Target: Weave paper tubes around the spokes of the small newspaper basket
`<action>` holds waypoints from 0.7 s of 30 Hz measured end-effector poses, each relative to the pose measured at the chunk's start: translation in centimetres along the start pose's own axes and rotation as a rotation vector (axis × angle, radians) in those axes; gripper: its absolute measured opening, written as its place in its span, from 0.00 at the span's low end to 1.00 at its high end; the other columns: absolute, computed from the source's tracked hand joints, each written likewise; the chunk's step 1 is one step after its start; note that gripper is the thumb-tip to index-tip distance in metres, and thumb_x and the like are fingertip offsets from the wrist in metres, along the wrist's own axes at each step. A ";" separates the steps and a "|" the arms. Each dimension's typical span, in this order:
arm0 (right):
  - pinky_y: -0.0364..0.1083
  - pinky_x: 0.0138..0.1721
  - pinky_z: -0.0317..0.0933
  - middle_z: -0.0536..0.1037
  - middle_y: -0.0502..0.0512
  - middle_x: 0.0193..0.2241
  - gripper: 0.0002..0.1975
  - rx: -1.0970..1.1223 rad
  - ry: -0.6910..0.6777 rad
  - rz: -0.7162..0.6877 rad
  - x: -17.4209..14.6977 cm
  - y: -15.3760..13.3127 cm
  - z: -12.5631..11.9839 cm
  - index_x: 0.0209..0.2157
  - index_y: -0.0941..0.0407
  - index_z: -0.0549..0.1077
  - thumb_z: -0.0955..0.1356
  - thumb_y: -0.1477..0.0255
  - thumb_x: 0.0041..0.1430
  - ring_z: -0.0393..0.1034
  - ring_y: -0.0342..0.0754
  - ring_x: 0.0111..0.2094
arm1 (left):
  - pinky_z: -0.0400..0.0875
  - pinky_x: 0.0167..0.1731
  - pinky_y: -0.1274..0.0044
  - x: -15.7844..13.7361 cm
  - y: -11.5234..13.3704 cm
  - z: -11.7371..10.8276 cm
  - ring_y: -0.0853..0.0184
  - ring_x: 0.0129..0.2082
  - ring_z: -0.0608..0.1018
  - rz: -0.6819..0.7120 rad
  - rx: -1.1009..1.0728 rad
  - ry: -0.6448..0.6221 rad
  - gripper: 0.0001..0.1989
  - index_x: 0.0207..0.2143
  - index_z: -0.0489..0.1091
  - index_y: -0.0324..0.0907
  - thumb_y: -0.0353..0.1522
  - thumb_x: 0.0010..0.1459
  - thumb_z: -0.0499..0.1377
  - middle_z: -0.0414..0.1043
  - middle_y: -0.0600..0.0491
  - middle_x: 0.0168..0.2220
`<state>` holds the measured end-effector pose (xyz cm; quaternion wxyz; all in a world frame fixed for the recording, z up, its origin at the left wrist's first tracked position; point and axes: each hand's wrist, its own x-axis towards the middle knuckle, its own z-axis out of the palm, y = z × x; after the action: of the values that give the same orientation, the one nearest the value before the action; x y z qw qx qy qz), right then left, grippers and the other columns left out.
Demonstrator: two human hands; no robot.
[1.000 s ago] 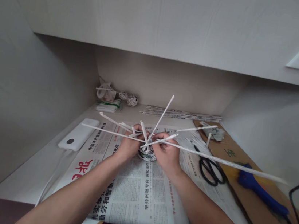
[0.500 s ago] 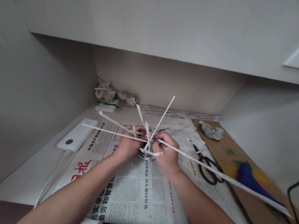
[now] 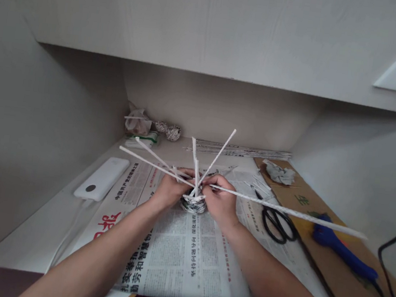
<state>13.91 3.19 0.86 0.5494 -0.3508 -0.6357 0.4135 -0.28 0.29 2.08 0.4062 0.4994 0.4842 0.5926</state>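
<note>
Between my hands a small round basket (image 3: 193, 204) woven from rolled newspaper stands on the newspaper sheet (image 3: 168, 261). Several white paper sticks rise from it and fan out to the left and up. My left hand (image 3: 172, 188) is closed on the basket's left side, its fingertips behind the upright sticks. My right hand (image 3: 221, 198) pinches a long paper stick (image 3: 284, 210) near the rim, and the stick's free length reaches far to the right over the scissors. Some fingertips are hidden behind the sticks and basket.
Black scissors (image 3: 277, 225) and a blue glue gun (image 3: 345, 248) with a cord lie right, the gun on cardboard (image 3: 321, 267). Crumpled paper (image 3: 278, 172) is behind them. A white power bank (image 3: 102, 178) lies left. Paper sticks (image 3: 241, 151) line the back.
The long stick's free end has swung up and away from me at the right. The fanned sticks have shifted, and the short one across the basket's front no longer sticks out.
</note>
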 end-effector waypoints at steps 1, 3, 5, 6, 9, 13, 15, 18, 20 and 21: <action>0.43 0.33 0.65 0.78 0.50 0.28 0.03 -0.008 -0.004 0.000 0.0 0.0 0.0 0.24 0.55 0.71 0.66 0.77 0.48 0.73 0.46 0.31 | 0.69 0.28 0.76 -0.1 0.1 0.1 0.65 0.27 0.77 0.004 0.005 0.012 0.10 0.29 0.77 0.37 0.33 0.44 0.67 0.78 0.51 0.27; 0.42 0.32 0.65 0.79 0.50 0.28 0.03 -0.032 -0.014 -0.003 -0.1 0.0 0.0 0.25 0.55 0.71 0.67 0.76 0.49 0.73 0.46 0.30 | 0.69 0.29 0.76 -0.2 0.1 0.2 0.65 0.26 0.76 0.024 0.008 0.039 0.08 0.28 0.76 0.38 0.34 0.45 0.66 0.77 0.51 0.26; 0.42 0.31 0.65 0.79 0.50 0.28 0.03 -0.056 -0.015 -0.019 -0.3 -0.1 0.0 0.26 0.55 0.72 0.67 0.76 0.51 0.73 0.45 0.29 | 0.68 0.29 0.76 -0.3 0.1 0.4 0.66 0.26 0.75 0.037 0.013 0.075 0.07 0.27 0.75 0.38 0.34 0.46 0.65 0.77 0.52 0.25; 0.42 0.31 0.65 0.79 0.50 0.28 0.03 -0.069 -0.016 -0.034 -0.3 -0.2 0.0 0.27 0.55 0.73 0.67 0.76 0.51 0.73 0.45 0.29 | 0.67 0.28 0.76 -0.4 0.1 0.5 0.66 0.25 0.75 0.039 0.019 0.097 0.07 0.27 0.75 0.38 0.34 0.46 0.65 0.76 0.52 0.25; 0.43 0.35 0.66 0.79 0.51 0.29 0.04 -0.116 -0.034 -0.100 -0.4 -0.5 -0.1 0.27 0.55 0.74 0.67 0.77 0.52 0.73 0.46 0.31 | 0.66 0.26 0.77 -0.4 0.2 0.6 0.67 0.24 0.73 0.029 0.045 0.151 0.08 0.25 0.73 0.39 0.35 0.46 0.65 0.74 0.54 0.23; 0.43 0.36 0.67 0.79 0.52 0.30 0.04 -0.082 -0.068 -0.134 -0.6 -1.0 -0.2 0.28 0.55 0.74 0.67 0.77 0.53 0.74 0.45 0.32 | 0.66 0.29 0.76 -0.3 0.1 0.3 0.66 0.25 0.74 0.071 0.151 0.183 0.08 0.25 0.72 0.41 0.36 0.45 0.65 0.74 0.54 0.24; 0.43 0.36 0.67 0.79 0.52 0.31 0.05 -0.076 -0.090 -0.135 -0.8 -1.3 -0.2 0.31 0.55 0.74 0.67 0.77 0.53 0.74 0.45 0.33 | 0.66 0.30 0.76 -0.2 -0.3 0.0 0.66 0.26 0.74 0.104 0.173 0.216 0.07 0.26 0.72 0.41 0.36 0.46 0.64 0.74 0.54 0.24; 0.43 0.35 0.66 0.78 0.51 0.33 0.04 -0.080 -0.103 -0.124 -0.9 -1.4 0.1 0.33 0.55 0.74 0.69 0.74 0.52 0.73 0.45 0.33 | 0.66 0.30 0.77 0.0 -1.0 -0.3 0.66 0.27 0.73 0.116 0.144 0.235 0.07 0.27 0.72 0.41 0.35 0.47 0.64 0.73 0.54 0.25; 0.42 0.33 0.66 0.78 0.51 0.31 0.03 -0.050 -0.101 -0.090 -0.8 -1.2 0.2 0.32 0.55 0.73 0.69 0.72 0.53 0.72 0.45 0.31 | 0.66 0.29 0.77 0.1 -1.4 -0.4 0.67 0.27 0.73 0.111 0.112 0.238 0.06 0.28 0.71 0.41 0.34 0.47 0.63 0.73 0.55 0.25; 0.42 0.32 0.66 0.77 0.51 0.30 0.03 -0.034 -0.097 -0.067 -0.7 -1.1 0.2 0.31 0.55 0.73 0.69 0.72 0.53 0.72 0.45 0.30 | 0.66 0.29 0.78 0.1 -1.5 -0.3 0.68 0.26 0.72 0.106 0.092 0.241 0.06 0.27 0.71 0.41 0.34 0.47 0.63 0.72 0.56 0.25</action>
<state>13.81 2.09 1.52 0.5255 -0.3180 -0.6799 0.4006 -0.61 0.67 0.66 0.2898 0.4674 0.5289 0.6463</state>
